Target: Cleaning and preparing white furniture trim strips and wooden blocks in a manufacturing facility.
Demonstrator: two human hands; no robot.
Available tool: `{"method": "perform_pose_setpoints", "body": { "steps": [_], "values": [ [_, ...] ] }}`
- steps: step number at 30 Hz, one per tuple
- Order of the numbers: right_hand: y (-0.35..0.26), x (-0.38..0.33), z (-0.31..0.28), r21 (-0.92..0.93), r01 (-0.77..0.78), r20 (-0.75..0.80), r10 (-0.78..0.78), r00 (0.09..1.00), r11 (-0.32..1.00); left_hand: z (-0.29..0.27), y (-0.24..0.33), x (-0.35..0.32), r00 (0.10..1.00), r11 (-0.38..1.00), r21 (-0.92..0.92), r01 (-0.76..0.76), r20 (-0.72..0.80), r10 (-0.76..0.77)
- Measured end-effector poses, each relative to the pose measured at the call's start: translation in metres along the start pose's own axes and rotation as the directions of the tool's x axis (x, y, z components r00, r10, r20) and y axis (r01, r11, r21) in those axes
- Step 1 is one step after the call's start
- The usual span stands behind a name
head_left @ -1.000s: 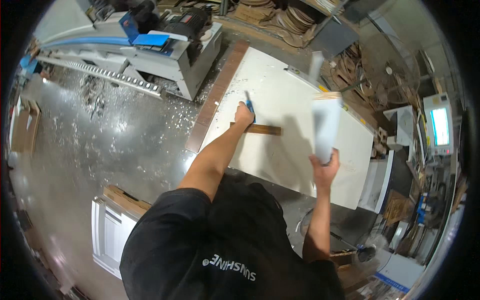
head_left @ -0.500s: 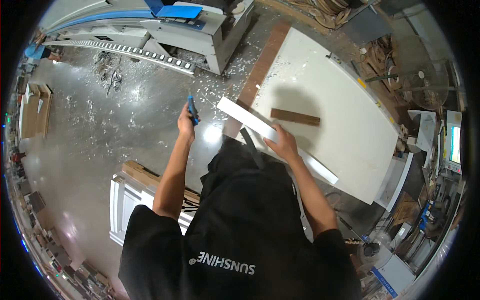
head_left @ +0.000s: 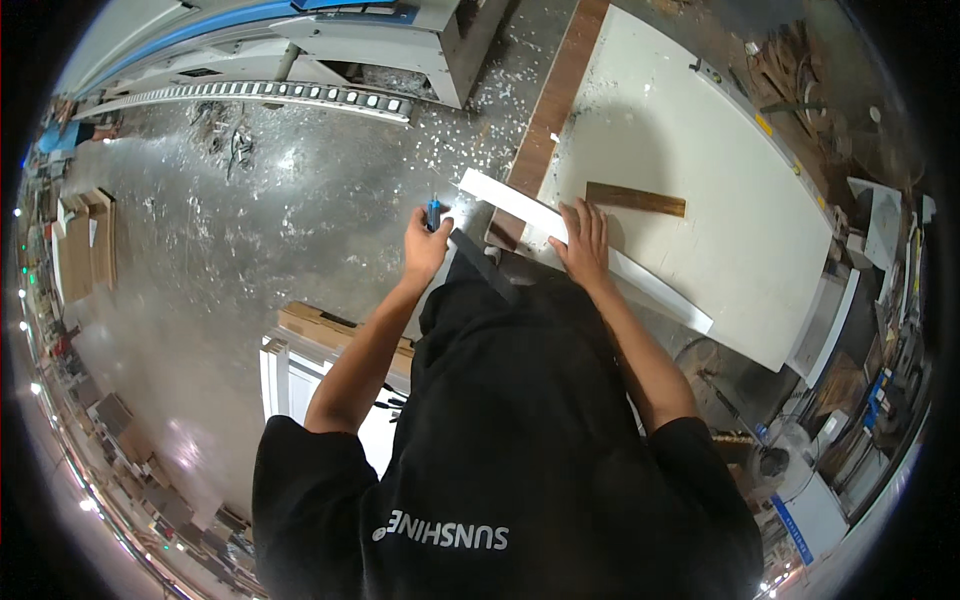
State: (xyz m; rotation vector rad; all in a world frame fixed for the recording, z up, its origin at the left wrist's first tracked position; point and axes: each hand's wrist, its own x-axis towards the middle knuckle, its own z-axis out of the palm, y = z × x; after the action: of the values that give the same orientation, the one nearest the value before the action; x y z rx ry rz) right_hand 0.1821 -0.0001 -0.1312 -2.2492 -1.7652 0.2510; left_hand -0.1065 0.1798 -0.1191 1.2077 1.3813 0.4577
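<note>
In my left hand (head_left: 425,245), the fingers are closed around a small blue-and-black hand tool (head_left: 433,213) with a thin tip pointing away from me; its exact kind is unclear. My right hand (head_left: 585,245) grips a long white strip (head_left: 515,207), with fingers over its top and the thumb at its near side. The strip lies slantwise along the near edge of a white-topped table (head_left: 720,220), its left end jutting past the brown border (head_left: 555,95). A short dark-brown wooden piece (head_left: 635,198) lies on the tabletop, beyond my right hand. Between my hands a flat black strip (head_left: 483,265) slants toward my lap.
White panels (head_left: 300,385) and a brown board (head_left: 320,322) stand near my left elbow. Far left sits a stack of boards (head_left: 85,245). A long machine (head_left: 370,50) runs along the back left, with white chips (head_left: 470,140) on the floor. Clutter lines the right side.
My left hand has moved right, closer to the white strip, with the blue tool. My right hand has spread its fingers across the strip. The whole view has shifted.
</note>
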Motion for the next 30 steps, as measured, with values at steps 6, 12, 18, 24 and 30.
{"method": "perform_pose_setpoints", "body": {
  "steps": [6,12,18,24,30],
  "values": [
    [0.006,-0.002,-0.003,0.022,-0.026,0.099,0.023,0.995,0.999,0.034,0.017,0.017,0.999,0.988,-0.148,0.036,0.019,-0.033],
    [0.011,0.001,-0.003,0.050,-0.032,0.132,0.025,0.991,0.998,0.020,0.001,0.039,0.930,0.821,0.441,-0.363,0.116,0.349],
    [0.011,0.000,-0.002,-0.001,-0.073,0.208,0.071,0.976,0.997,-0.003,0.020,0.048,0.954,0.732,0.618,-0.289,0.121,0.275],
    [0.014,-0.002,0.005,0.054,-0.076,0.130,0.068,0.989,0.996,0.005,0.039,0.017,0.945,0.686,0.649,-0.328,0.222,0.242],
    [0.013,-0.002,0.004,0.043,-0.082,0.151,0.074,0.986,0.996,0.008,0.040,0.022,0.964,0.555,0.790,-0.260,0.245,0.104]
  ]
}}
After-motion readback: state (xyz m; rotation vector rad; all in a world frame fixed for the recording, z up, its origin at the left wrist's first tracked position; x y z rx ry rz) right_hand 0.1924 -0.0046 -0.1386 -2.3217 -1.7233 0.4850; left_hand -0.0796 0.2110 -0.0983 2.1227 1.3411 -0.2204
